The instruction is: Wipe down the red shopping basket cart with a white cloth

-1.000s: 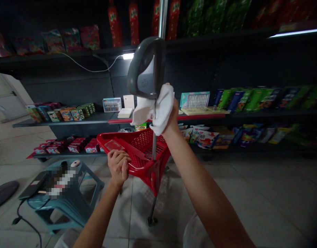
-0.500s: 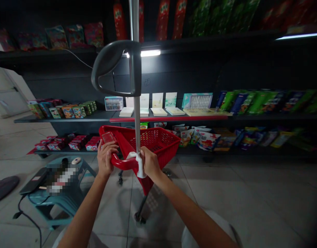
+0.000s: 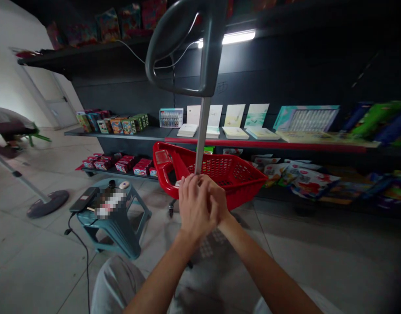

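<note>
A metal pole [image 3: 203, 126] with a dark grey loop-shaped grip [image 3: 211, 56] near its upper part stands upright in front of me, leaning slightly right. My right hand [image 3: 220, 198] is closed round its lower end. Over the same spot my left hand [image 3: 194, 207] is closed too, its fingers pressed against the pole and my right hand. Just behind them is a red plastic shopping cart [image 3: 242, 196], its handle bar [image 3: 167, 185] close to my left fingers. A scrap of white shows beside those fingers; the pole's bottom end is hidden by my hands.
A blue-green plastic stool [image 3: 121, 235] on the left bears a black device with a cable. Beyond it lies a round stand base [image 3: 48, 203]. Dark shelves behind hold books [image 3: 236, 132], small boxes [image 3: 117, 125] and snack bags [image 3: 313, 181].
My left hand has left the cart's handle and moved right onto the pole's lower end beside my right hand, covering the white piece there. The view has swung left and down.
</note>
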A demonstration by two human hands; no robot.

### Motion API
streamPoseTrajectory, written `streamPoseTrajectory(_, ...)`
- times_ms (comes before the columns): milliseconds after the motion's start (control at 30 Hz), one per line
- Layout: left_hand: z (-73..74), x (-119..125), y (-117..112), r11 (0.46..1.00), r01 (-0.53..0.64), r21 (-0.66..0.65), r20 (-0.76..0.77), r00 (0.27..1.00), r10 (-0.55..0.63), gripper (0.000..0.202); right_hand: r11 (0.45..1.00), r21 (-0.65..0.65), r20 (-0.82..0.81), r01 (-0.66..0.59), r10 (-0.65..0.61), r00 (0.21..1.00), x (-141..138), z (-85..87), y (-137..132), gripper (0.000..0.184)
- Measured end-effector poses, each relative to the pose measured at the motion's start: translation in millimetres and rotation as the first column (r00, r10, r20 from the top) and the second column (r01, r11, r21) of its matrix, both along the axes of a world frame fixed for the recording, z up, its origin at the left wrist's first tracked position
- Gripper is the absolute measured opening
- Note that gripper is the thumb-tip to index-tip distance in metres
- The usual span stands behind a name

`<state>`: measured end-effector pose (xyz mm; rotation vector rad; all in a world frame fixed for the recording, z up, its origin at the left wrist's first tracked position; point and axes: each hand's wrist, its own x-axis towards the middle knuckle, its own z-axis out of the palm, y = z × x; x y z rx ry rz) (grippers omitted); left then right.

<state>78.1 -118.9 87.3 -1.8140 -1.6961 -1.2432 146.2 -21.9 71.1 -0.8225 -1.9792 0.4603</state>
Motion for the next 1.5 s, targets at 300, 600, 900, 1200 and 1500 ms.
streamPoseTrajectory(300,-30.7,-33.4,41.3,0.975,-0.217,-0.051,-0.112,0.971,0.210,0.059,0.950,0.212,0.285,0.229,-0.285,0.915,25.9,-37.9,43.4,0.039)
streamPoseTrajectory(600,-27.9,-53.0,50.1,0.963,-0.259,-0.068,-0.135,0.959,0.248,0.032,0.922,0.286,0.340,0.260,-0.352,0.872,52.1,-63.1,71.1,0.031)
streamPoseTrajectory(900,-31.3,-73.6,65.8,0.961,-0.273,-0.039,-0.237,0.937,0.257,0.036,0.899,0.288,0.473,0.331,-0.434,0.767,86.1,-67.3,85.4,0.034)
streamPoseTrajectory(1200,-32.2,-91.5,76.9,0.972,-0.234,-0.011,-0.276,0.935,0.222,0.038,0.918,0.226,0.544,0.327,-0.397,0.739,112.6,-59.8,85.8,0.038)
streamPoseTrajectory(1500,-36.2,-109.9,87.5,0.987,-0.162,0.026,-0.260,0.952,0.163,0.039,0.982,0.034,0.508,0.188,-0.179,0.842,179.5,-83.4,129.4,0.035)
